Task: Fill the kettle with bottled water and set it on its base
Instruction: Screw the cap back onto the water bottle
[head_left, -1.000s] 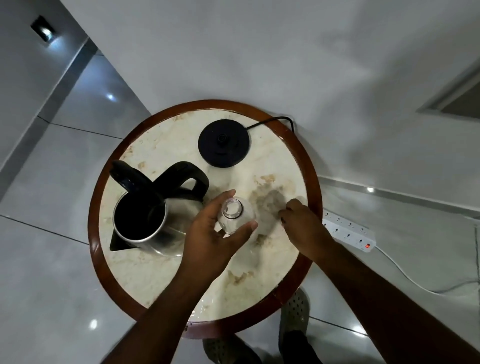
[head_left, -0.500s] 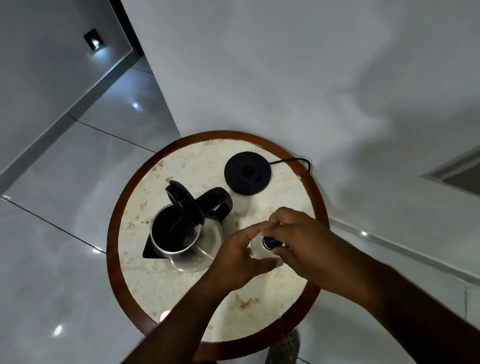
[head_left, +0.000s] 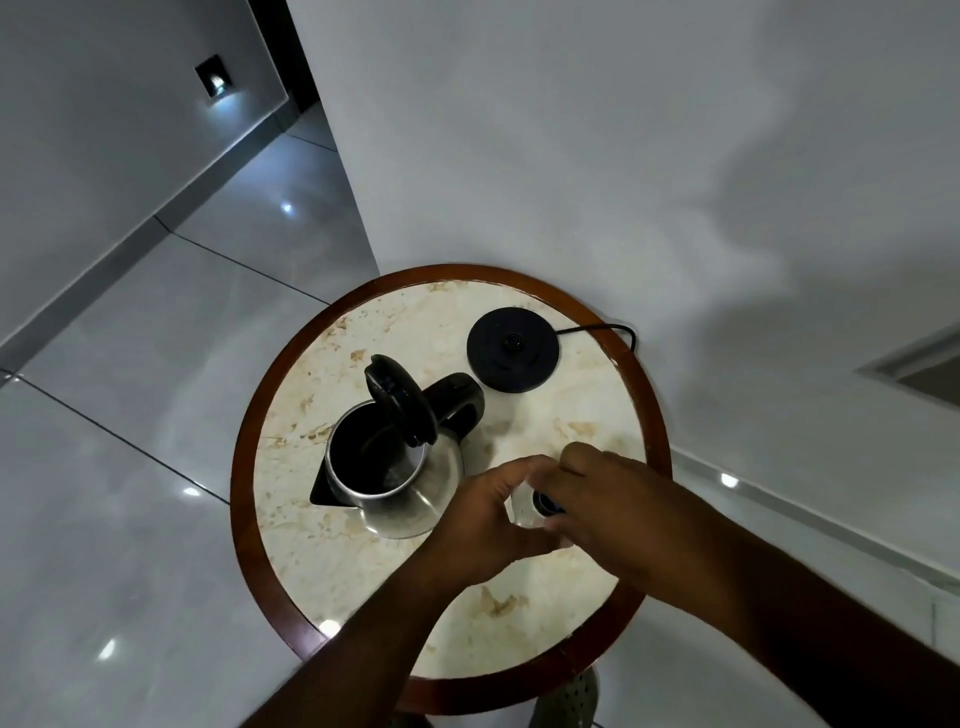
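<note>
On the round marble table (head_left: 363, 561), your left hand (head_left: 475, 525) is wrapped around the clear bottle (head_left: 522, 506), fingers closed on its body, while your right hand (head_left: 618, 499) pinches the dark cap (head_left: 546, 503) at its neck. Just left of the bottle the steel kettle (head_left: 410, 493) stands lid-up, open; its black base (head_left: 513, 348) sits apart, behind.

Both forearms bare, no sleeves; left hand (head_left: 475, 525) and right hand (head_left: 618, 506) ungloved.
</note>
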